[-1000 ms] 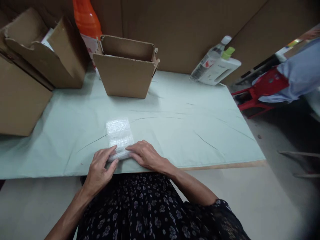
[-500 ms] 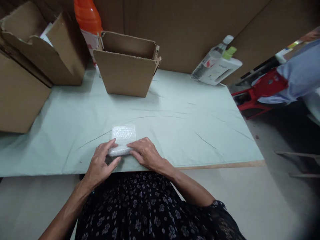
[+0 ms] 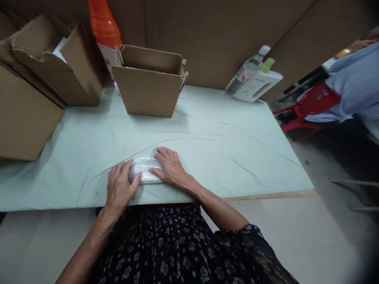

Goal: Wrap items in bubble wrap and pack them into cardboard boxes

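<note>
Seen from my remote post: two hands at work near the front of a cloth-covered tabletop [image 3: 237,138]. The bubble-wrap bundle [image 3: 145,163] lies flat just inside the near edge, its long side roughly parallel to it. My left hand [image 3: 119,184] is curled about the bundle's left end, holding it between fingers and thumb; my right hand [image 3: 172,167] is half-spread over the right end, thumb on top, not closed round it.

As to progress, I judge the wrap to be already folded into a compact packet, with no loose length showing; I see no tape on it, and cannot tell what lies inside or whether an end is hidden under my fingers.

As to room, the near edge passes close to both wrists. The broadest stretch of cloth runs to the right edge. Toward the far edge an open carton [image 3: 149,92] stands behind the bundle, well apart; larger boxes [image 3: 26,118] limit movement at the left. A white jug [image 3: 257,85] leans near the far right corner.
</note>
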Demonstrator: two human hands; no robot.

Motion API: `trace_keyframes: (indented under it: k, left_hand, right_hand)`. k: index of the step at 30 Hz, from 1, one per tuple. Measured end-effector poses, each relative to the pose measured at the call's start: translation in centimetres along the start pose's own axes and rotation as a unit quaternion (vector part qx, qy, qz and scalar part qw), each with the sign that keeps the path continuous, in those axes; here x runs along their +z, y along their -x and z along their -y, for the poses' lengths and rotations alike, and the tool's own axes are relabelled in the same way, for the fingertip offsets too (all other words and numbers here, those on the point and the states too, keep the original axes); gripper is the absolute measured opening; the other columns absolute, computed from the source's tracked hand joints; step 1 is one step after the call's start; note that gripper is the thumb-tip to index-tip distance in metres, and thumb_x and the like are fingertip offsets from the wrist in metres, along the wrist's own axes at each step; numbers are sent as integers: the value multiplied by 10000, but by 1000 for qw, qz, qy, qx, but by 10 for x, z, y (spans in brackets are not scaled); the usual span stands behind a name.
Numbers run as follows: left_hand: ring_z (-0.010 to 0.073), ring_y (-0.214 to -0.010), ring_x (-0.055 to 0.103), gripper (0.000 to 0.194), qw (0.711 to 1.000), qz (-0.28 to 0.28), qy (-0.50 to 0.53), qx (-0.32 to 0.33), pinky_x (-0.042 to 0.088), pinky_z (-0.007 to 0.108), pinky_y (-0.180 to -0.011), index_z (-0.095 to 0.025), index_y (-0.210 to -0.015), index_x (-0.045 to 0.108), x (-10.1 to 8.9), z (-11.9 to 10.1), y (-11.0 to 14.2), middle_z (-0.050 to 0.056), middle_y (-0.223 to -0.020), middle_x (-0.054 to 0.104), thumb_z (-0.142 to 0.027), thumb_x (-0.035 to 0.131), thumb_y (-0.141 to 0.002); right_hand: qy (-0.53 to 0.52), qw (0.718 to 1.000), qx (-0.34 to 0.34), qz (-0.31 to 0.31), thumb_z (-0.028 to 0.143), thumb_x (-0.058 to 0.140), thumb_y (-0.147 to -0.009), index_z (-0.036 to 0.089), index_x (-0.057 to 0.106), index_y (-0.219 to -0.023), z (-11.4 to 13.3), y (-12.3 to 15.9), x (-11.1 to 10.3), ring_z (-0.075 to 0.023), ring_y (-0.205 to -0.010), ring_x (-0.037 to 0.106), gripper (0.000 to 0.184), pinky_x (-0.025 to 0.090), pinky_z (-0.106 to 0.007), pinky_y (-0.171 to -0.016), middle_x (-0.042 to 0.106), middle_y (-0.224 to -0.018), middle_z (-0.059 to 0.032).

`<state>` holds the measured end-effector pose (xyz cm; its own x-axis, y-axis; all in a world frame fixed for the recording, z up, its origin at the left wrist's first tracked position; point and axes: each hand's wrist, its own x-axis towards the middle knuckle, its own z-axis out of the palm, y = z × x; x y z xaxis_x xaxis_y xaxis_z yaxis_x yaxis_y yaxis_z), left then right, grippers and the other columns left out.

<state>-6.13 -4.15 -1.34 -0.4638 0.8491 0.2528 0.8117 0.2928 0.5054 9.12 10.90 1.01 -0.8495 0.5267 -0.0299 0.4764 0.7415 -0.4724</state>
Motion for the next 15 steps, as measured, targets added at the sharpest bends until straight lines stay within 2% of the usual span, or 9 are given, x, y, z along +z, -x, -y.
trace_keyframes:
  k: [3,5,7,9,12,15]
  left_hand:
    - [333,-1209,588,621,996,14,79,-44,459,514,-1052,-142,-1388,532,-7,2,5,176,-1304,648,-431,617,-845]
    - [289,-1207,606,718,982,55,163,-79,473,463,-1048,-157,-1459,456,-12,2,6,156,-1323,648,-385,635,-803]
    - [243,-1109,651,659,958,110,241,-106,502,399,-990,-171,-1412,511,-18,3,4,116,-1236,694,-332,605,-780]
    - [210,-951,671,471,942,145,274,-131,521,343,-887,-181,-1213,651,-21,3,2,73,-1073,731,-327,580,-771]
    - [169,-697,593,325,929,155,283,-181,481,282,-657,-185,-977,707,-20,0,-3,25,-818,691,-412,613,-763]
    - [151,-605,521,377,901,181,335,-210,413,257,-554,-177,-957,695,-15,-8,-10,0,-694,621,-484,658,-742]
  right_hand:
    - [-74,995,-60,-15,285,717,-899,159,640,-1072,2,5,8,-262,-1284,526,227,401,-437,-1065,625,-1358,-142]
    - [-104,988,-110,-37,199,662,-920,187,624,-1037,5,14,15,-227,-1192,579,124,426,-402,-1018,671,-1275,-106]
    - [-103,982,-153,-53,152,600,-938,200,619,-1041,7,25,21,-218,-1127,605,115,444,-389,-973,683,-1250,-101]
    - [-100,978,-172,-60,154,570,-956,197,618,-1099,7,35,23,-218,-1096,622,157,462,-382,-936,682,-1251,-113]
    - [-143,975,-164,-47,219,612,-960,193,603,-1214,3,49,18,-215,-1129,630,255,478,-368,-950,688,-1236,-112]
    - [-251,964,-75,-34,218,667,-905,209,632,-1132,-3,56,8,-178,-964,658,229,502,-308,-859,714,-1070,-54]
